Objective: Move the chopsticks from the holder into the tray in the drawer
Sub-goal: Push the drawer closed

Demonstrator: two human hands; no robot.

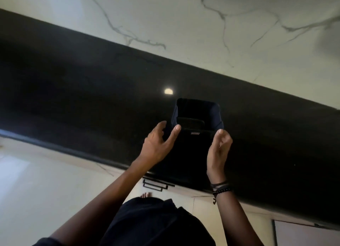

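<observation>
I am at the very start of this job, as far as I can judge. The dark holder (197, 109) stands on the black worktop (73, 91) straight ahead of me, with both of my hands raised to it, one on either side. My left hand (156, 144) is spread, thumb and forefinger well apart, right by the holder's left edge, though I cannot say whether it touches. My right hand (218, 148), the one with the bracelets (220, 187) at the wrist, hangs by the right corner with its fingers loosely bent and nothing in them that I can see. Neither hand grips anything. The holder is so dark against the worktop that I cannot make out any chopsticks in it. None lie on the worktop where I can see. Below the worktop's edge the drawer (180, 190) with the black handle (155, 185) looks shut, so the tray is hidden from me. By my reckoning everything is left to do: get the chopsticks out of the holder, pull the drawer open, and lay them in the tray.
</observation>
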